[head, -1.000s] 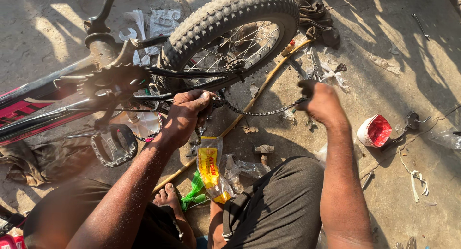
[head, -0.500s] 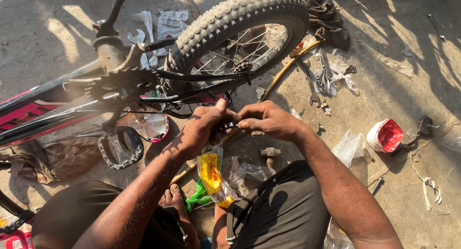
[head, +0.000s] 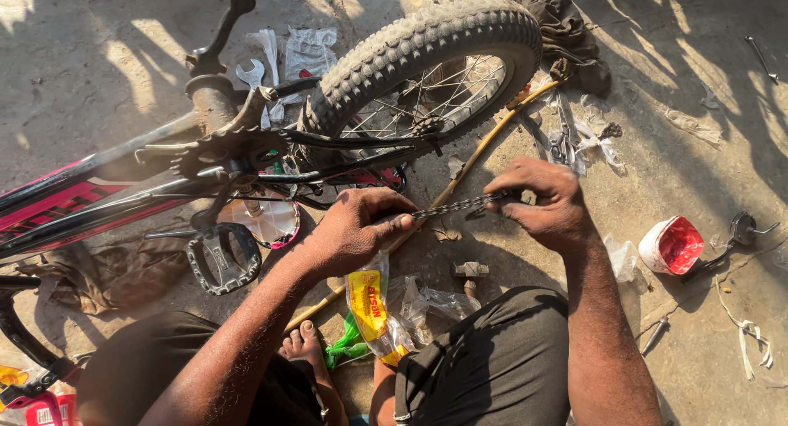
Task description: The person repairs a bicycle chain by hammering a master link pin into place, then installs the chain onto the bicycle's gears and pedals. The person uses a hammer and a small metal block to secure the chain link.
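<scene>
- On the concrete floor (head: 706, 147), in front of the squatting person: short dark metal bicycle chain (head: 456, 205) stretched taut between both hands, just below the knobby black rear tyre (head: 427, 44).
- Left hand (head: 357, 229): grip clenched on the chain's left end, thumb and fingers pinching.
- Right hand (head: 546, 204): grip clenched on the chain's right end, knuckles up.
- Pink-and-black bicycle frame (head: 57, 208) lies on its side at left; black pedal (head: 223, 258) near the left forearm.
- Yellow-and-clear plastic packet (head: 371, 307) by the bare foot (head: 302, 345).
- Red-and-white round tub (head: 673, 245) right of the right wrist, apart.
- Long yellowish rod (head: 472, 159) passes under the chain.
</scene>
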